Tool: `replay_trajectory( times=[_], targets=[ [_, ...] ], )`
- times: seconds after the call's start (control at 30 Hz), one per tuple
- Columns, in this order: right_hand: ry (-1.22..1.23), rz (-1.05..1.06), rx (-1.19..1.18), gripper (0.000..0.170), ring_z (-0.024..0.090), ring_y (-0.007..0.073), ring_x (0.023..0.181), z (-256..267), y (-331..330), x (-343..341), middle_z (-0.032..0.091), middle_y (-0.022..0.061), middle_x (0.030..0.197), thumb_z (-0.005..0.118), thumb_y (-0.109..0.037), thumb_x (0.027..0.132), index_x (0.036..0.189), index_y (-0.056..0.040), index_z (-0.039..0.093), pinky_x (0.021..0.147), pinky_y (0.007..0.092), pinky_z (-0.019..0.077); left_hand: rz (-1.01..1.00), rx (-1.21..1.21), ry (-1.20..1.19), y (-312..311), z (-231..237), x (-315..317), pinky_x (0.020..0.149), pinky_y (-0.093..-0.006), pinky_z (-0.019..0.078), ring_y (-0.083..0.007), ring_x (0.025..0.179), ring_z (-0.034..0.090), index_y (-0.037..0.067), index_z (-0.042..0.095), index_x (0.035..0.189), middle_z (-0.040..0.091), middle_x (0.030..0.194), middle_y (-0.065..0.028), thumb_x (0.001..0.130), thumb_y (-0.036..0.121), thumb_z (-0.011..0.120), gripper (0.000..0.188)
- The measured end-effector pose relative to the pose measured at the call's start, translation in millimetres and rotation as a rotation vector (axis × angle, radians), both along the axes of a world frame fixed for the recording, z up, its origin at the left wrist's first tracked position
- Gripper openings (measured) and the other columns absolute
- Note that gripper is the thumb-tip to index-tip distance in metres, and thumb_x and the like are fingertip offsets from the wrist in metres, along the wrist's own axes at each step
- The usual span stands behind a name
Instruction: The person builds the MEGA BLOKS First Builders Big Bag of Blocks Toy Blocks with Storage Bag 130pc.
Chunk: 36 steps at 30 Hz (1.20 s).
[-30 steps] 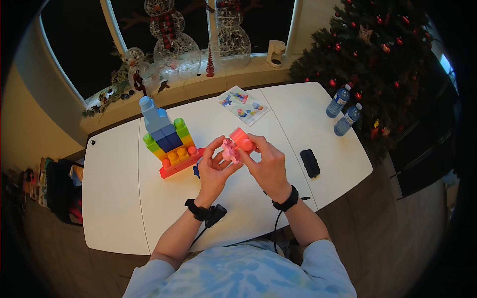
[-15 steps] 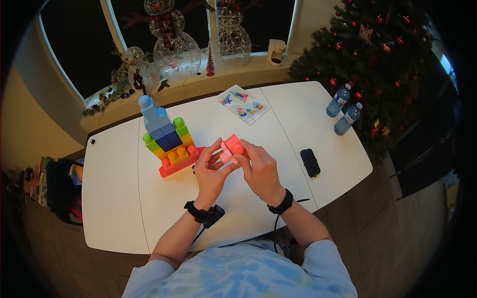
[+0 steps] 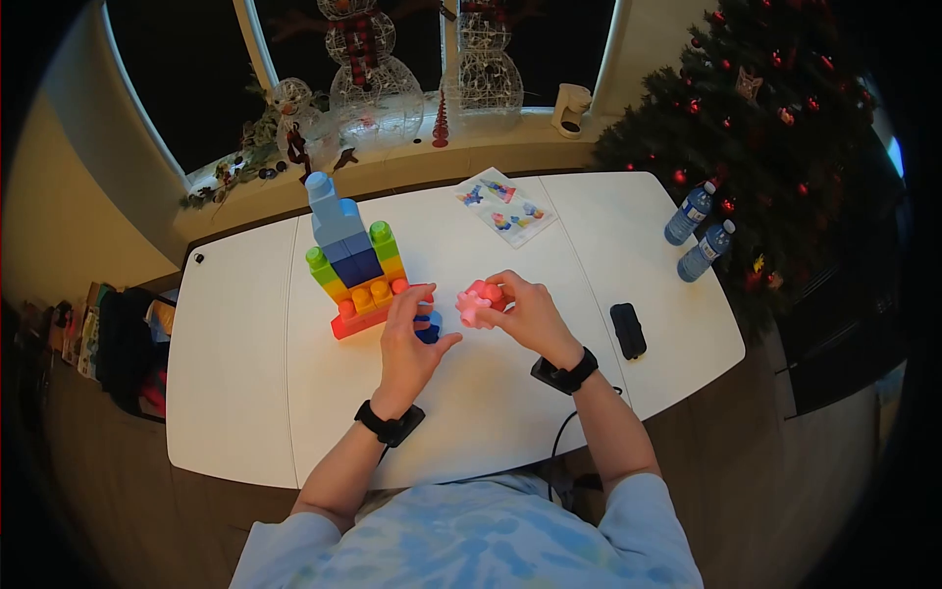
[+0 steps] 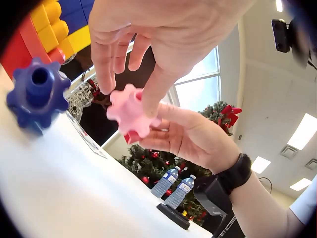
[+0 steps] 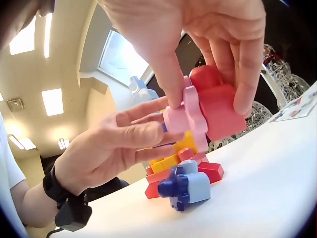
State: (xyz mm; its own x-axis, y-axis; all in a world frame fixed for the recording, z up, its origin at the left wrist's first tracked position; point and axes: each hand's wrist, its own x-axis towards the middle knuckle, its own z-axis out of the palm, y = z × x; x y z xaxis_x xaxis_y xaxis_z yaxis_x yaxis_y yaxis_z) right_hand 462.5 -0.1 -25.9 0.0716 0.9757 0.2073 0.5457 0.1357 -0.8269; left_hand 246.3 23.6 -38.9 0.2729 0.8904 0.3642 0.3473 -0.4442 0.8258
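My right hand [image 3: 535, 319] grips a coral-red toy block [image 5: 225, 111] with a pink gear [image 5: 196, 119] on its studded side. Just left of it, my left hand [image 3: 404, 355] is held with fingers spread and thumb apart, its palm turned towards the pink gear. In the left wrist view, the left fingertips and thumb overlap that gear. Behind the left hand on the table, a dark blue gear [image 5: 178, 188] is joined to a light blue block [image 5: 199, 187]. Close by stands a stepped structure of blocks [image 3: 355, 265] in red, yellow, green and blue.
On the white table [image 3: 231, 393] lies a picture sheet [image 3: 505, 208] at the back. Two water bottles [image 3: 698, 236] stand at the right, with a black case [image 3: 628, 331] nearer. A decorated tree [image 3: 746, 128] and wire snowmen [image 3: 373, 88] are beyond the table.
The left hand has let go of the pink gear and drawn away to the left. The right hand has moved slightly right with the gear and red block. The head view has shifted slightly.
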Motion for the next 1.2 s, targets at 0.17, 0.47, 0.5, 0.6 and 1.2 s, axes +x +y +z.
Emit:
replay_trajectory(
  times=[0.17,0.47,0.5,0.6,1.2],
  targets=[
    [-0.156,0.192,-0.133,0.039,0.074,0.0329,0.091,-13.3,23.9,17.5,0.075,0.0189,0.099,0.077,-0.018,0.081,0.114,0.0001,0.067,0.083,0.0391,0.059,0.072,0.233,0.234,12.0,-2.7,-39.8,0.1,-0.0416,0.052,-0.0316,0.123,0.06,0.009,0.06,0.132,0.062,0.13,-0.0114,0.059,0.004,0.095,0.081],
    [-0.233,0.396,-0.185,0.042,0.07,0.0329,0.103,-23.0,41.5,30.3,0.074,0.0169,0.108,0.071,-0.007,0.085,0.126,-0.0006,0.067,0.092,0.0405,0.0554,-0.236,0.143,0.45,34.4,3.0,-38.4,0.108,-0.043,0.0474,-0.0348,0.126,0.057,0.008,0.059,0.135,0.061,0.134,-0.0131,0.061,0.0,0.091,0.081],
    [-0.233,0.4,-0.184,0.042,0.07,0.0329,0.103,-23.7,41.1,31.5,0.074,0.0169,0.108,0.071,-0.007,0.085,0.126,-0.0006,0.067,0.092,0.0405,0.0554,-0.251,0.142,0.493,38.4,-3.8,-37.5,0.108,-0.0428,0.0474,-0.0349,0.125,0.057,0.008,0.059,0.135,0.062,0.134,-0.0131,0.061,0.0,0.09,0.081],
    [-0.207,0.387,-0.197,0.049,0.069,0.0337,0.108,-25.5,39.1,33.9,0.074,0.0177,0.114,0.071,-0.007,0.085,0.133,-0.0019,0.065,0.097,0.0405,0.0538,-0.26,0.148,0.548,41.5,-11.5,-37.5,0.108,-0.0429,0.0476,-0.0351,0.124,0.058,0.007,0.059,0.134,0.062,0.133,-0.0131,0.062,0.001,0.089,0.078],
    [-0.135,0.322,-0.189,0.048,0.07,0.0372,0.104,-26.2,33.6,24.6,0.072,0.0232,0.115,0.066,-0.008,0.088,0.135,0.0012,0.062,0.092,0.041,0.0552,0.32,0.345,0.341,15.4,27.1,-103.8,0.095,-0.0381,0.0578,-0.0294,0.116,0.064,0.006,0.059,0.14,0.061,0.133,-0.0126,0.065,-0.001,0.091,0.082]
  ],
)
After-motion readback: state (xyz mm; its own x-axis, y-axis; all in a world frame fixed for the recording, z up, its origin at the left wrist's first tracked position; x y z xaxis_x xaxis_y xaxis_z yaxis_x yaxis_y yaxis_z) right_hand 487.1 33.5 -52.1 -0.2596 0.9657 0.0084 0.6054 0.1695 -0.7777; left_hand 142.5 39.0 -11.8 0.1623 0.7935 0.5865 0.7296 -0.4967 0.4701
